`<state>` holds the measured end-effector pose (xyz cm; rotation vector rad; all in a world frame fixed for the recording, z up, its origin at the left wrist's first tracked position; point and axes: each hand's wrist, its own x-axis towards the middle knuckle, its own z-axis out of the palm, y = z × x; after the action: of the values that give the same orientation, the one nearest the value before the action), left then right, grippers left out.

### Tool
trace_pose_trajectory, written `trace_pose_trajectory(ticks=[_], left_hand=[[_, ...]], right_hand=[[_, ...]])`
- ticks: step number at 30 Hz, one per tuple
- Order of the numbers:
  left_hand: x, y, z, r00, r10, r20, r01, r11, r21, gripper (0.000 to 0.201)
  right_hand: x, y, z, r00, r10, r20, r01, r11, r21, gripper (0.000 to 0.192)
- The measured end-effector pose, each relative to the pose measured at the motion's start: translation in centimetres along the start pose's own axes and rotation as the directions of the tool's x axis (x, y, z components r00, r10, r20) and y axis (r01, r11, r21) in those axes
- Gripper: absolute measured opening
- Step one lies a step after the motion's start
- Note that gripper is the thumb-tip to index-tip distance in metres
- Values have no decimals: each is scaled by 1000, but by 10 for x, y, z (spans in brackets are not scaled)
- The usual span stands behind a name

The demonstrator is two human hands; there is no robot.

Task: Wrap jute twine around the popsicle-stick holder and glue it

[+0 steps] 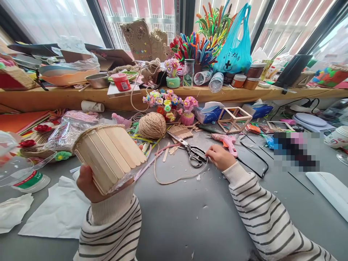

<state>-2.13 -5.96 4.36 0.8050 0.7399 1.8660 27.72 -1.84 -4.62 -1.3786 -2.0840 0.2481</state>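
The left grip curls, raised; the right grip pinches low.

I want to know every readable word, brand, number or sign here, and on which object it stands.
"大" and "房", character between unclear: turquoise plastic bag.
Black cross sign: same bag.
Too small or blurred: all other print, as on clear glass bottle, round red plastic tub, blue tissue box and dark window frame.

Person's left sleeve: cream, thin dark stripes, loose, bunched behind plain ribbed left cuff. Right sleeve matches: same stripes, soft wrinkles, ribbed cream right cuff. Left hand and right hand bare.
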Motion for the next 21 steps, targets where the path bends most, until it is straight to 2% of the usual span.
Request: trace_pose_trajectory(ticks=[5,7,11,12,14,16,17,21], left_hand=[[3,-5,11,996,85,31,-83,996,-34,47],[2,-7,14,998,42,53,-40,999,-33,48],[-1,-13,11,996,-63,58,63,998,-6,50],[-1,-15,9,995,-81,58,81,997,-2,51],[0,-19,4,993,-105,47,105,994,5,52],[2,-22,0,992,-123,24,123,992,12,52],[3,-23,-1,991,-132,21,132,991,10,53],[3,-24,-2,987,-159,26,160,987,-21,58]], right_hand=[[-6,-8,-3,970,162,-180,-101,946,308,10],[-9,-10,-4,942,252,-220,-123,873,471,13],[-8,-14,-9,910,359,-206,-102,676,729,24],[-7,-16,-10,899,400,-177,-102,587,803,24],[-5,-20,-16,864,498,-74,-108,327,939,20],[-4,-25,-25,828,559,38,-99,80,992,20],[-6,-26,-30,822,566,60,-94,32,995,23],[-23,-25,-50,819,569,70,-107,32,994,32]])
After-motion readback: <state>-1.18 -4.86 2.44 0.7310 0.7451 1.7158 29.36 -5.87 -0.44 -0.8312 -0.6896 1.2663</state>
